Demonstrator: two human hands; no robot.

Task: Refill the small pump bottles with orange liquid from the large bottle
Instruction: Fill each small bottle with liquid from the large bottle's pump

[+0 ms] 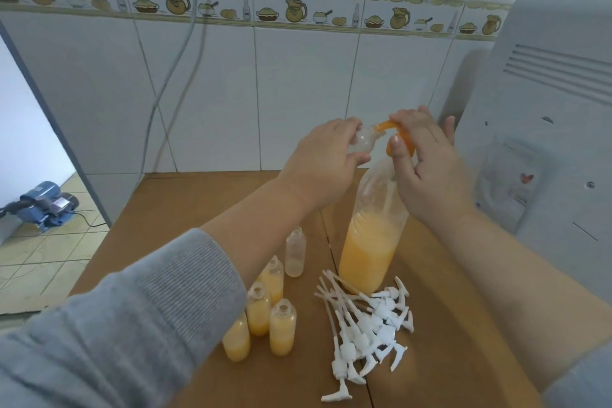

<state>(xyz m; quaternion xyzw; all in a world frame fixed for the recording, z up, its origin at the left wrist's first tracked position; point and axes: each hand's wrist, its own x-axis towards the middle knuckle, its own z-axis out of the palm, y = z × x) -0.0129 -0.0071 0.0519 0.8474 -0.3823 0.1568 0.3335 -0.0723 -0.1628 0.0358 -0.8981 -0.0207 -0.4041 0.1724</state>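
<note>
The large clear bottle (371, 248) stands on the brown table (212, 202), about half full of orange liquid. On top of it sits an orange pump head (394, 129) whose spout points left. My right hand (427, 166) grips that pump head. My left hand (324, 159) holds a small empty bottle (362, 141) tilted, its mouth at the spout. Several small filled bottles (281, 328) without caps stand at front left. One near-empty small bottle (294, 253) stands behind them.
A heap of white pump tops (367, 325) with long tubes lies to the right of the small bottles. A white appliance (546, 109) stands at the right. A tiled wall is behind. A blue pump motor (46, 204) sits on the floor at left.
</note>
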